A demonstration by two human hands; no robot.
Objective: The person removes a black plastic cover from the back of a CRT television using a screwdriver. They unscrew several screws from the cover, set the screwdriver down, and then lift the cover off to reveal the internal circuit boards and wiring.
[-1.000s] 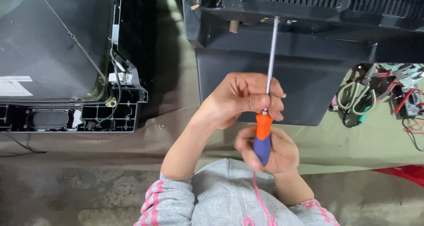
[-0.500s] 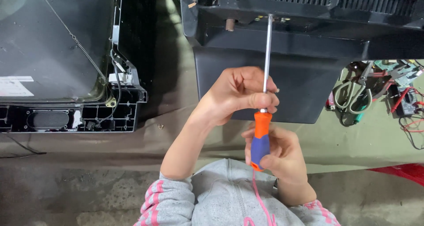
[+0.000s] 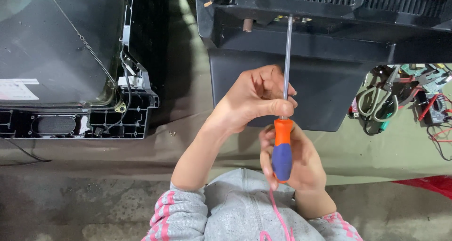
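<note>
A long screwdriver (image 3: 284, 142) with an orange and blue handle points away from me, its tip at the back of a black television casing (image 3: 329, 38). My left hand (image 3: 254, 100) pinches the metal shaft just above the handle. Below it, my right hand (image 3: 301, 163) wraps the blue end of the handle. The tip meets the casing near a small row of connectors, beside a brownish stub (image 3: 248, 24).
A second opened television with a bare picture tube (image 3: 56, 48) lies at left. Scissors (image 3: 376, 102), pliers and a meter with red leads (image 3: 431, 111) sit at right on the green mat. A red cloth (image 3: 428, 184) shows at lower right.
The handle has slid slightly lower and my right hand has shifted its grip around it; the shaft stays against the casing.
</note>
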